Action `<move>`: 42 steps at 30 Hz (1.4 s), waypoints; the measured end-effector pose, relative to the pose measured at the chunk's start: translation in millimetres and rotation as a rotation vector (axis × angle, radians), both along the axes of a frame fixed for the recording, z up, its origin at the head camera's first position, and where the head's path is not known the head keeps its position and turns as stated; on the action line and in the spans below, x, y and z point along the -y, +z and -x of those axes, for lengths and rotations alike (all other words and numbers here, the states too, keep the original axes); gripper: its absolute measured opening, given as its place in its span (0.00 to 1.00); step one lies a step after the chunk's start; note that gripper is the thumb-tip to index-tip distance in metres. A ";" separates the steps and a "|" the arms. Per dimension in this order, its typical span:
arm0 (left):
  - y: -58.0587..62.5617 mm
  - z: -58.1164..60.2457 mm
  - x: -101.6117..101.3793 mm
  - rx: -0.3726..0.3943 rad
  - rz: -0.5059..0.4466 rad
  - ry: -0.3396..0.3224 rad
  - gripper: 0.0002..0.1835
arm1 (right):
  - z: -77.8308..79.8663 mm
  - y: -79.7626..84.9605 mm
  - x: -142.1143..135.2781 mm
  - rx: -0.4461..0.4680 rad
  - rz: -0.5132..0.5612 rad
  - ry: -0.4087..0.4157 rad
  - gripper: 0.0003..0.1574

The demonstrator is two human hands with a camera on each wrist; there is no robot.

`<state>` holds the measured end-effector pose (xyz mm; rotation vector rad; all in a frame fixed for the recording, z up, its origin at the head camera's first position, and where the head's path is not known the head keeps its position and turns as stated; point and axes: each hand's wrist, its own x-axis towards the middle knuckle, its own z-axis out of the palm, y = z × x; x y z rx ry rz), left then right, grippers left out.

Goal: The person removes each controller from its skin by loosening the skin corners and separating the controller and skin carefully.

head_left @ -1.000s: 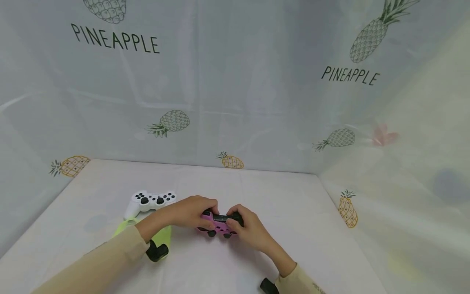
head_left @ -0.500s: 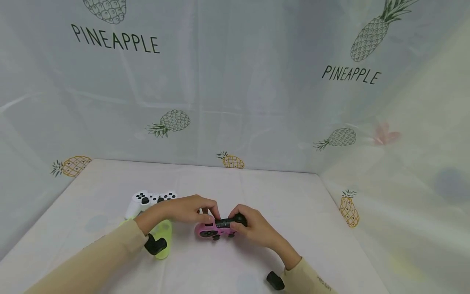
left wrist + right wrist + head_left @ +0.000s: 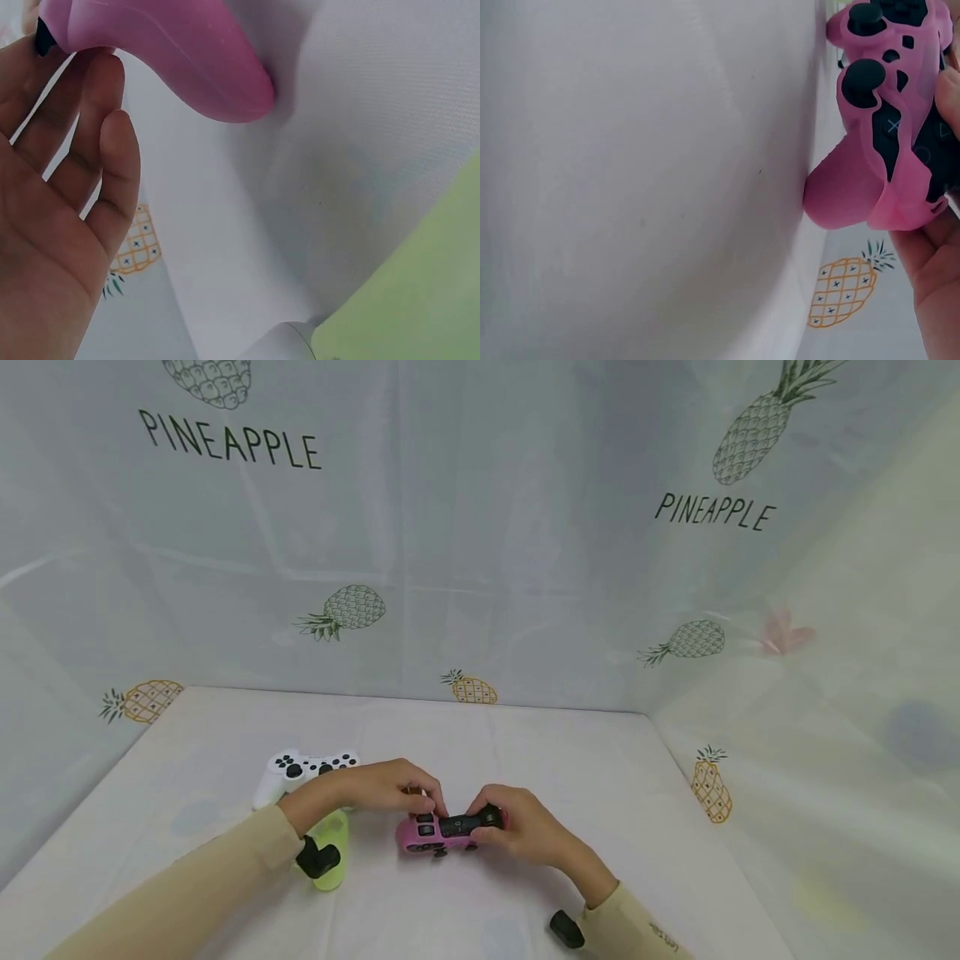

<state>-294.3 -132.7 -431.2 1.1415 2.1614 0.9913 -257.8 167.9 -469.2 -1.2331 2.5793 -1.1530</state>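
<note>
A black game controller (image 3: 459,825) in a pink silicone cover (image 3: 408,833) is held low over the table by both hands. My right hand (image 3: 525,827) grips its right end, where the black body shows bare of pink. The right wrist view shows the cover (image 3: 844,180) askew, with the sticks and some buttons poking through. At the top edge on the left side, my left hand (image 3: 386,785) pinches the controller with thumb and forefinger. Its other fingers (image 3: 120,142) curve loosely behind the pink grip (image 3: 187,60) in the left wrist view.
A white game controller (image 3: 273,781) lies at the left, partly behind my left forearm. Under that forearm is a lime-green, controller-shaped piece (image 3: 335,839), mostly hidden. Pineapple-printed cloth walls (image 3: 487,527) enclose the white table (image 3: 585,760) at the back and sides.
The controller has tipped so its top edge faces up more. My left thumb has shifted from its front to the top edge. My right hand has moved slightly right and down.
</note>
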 end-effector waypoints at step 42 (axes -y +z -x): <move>2.7 2.4 -33.1 0.135 0.230 -0.146 0.05 | 0.3 -3.8 -16.4 0.008 -0.002 0.144 0.18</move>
